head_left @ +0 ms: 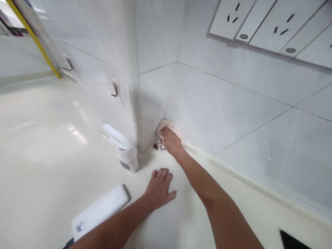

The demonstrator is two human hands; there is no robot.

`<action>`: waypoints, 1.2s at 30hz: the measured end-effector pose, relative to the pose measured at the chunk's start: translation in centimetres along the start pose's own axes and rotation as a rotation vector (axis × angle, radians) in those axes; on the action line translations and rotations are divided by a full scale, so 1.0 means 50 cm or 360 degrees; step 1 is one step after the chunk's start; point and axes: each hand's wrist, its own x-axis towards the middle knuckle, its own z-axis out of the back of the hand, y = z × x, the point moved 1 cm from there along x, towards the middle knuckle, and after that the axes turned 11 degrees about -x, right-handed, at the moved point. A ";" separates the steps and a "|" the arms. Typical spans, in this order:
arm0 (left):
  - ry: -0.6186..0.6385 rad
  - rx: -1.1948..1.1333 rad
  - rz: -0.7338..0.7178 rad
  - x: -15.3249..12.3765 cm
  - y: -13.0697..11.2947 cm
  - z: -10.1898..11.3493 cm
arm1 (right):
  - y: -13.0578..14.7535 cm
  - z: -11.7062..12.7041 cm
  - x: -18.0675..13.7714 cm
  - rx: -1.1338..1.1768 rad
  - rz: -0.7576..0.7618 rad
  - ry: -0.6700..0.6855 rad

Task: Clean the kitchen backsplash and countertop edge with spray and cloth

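My right hand (pixel 170 141) presses a pale pink cloth (pixel 168 126) into the corner where the white tiled wall (pixel 220 103) meets the cream countertop (pixel 46 166). Its fingers are closed over the cloth. My left hand (pixel 159 188) lies flat on the countertop nearer to me, fingers stretched out, holding nothing. A white spray bottle (pixel 124 152) stands just left of the corner, beside the cloth.
A flat white device (pixel 100 211) with a round metal button lies on the counter by my left forearm. Two metal hooks (pixel 114 89) hang on the left wall panel. White wall sockets (pixel 269 24) sit at the upper right. A dark object (pixel 293 240) shows at the bottom right.
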 end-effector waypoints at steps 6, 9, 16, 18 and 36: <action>-0.0034 0.0016 -0.0026 0.001 -0.005 0.010 | -0.052 0.017 -0.086 -0.0108 -0.0234 0.0069; 0.0005 0.0015 -0.0027 0.002 -0.009 0.015 | -0.119 0.013 -0.243 -0.0229 -0.0450 0.0022; 0.0070 -0.0020 -0.0025 0.005 -0.015 0.016 | -0.313 -0.007 -0.668 -0.0572 -0.1073 -0.0185; 0.0064 -0.0033 -0.0024 0.004 -0.016 0.015 | -0.325 -0.008 -0.693 -0.0567 -0.1097 -0.0278; 0.0095 -0.0038 -0.0003 -0.006 -0.007 -0.003 | -0.010 -0.054 -0.068 0.0206 -0.0439 0.0141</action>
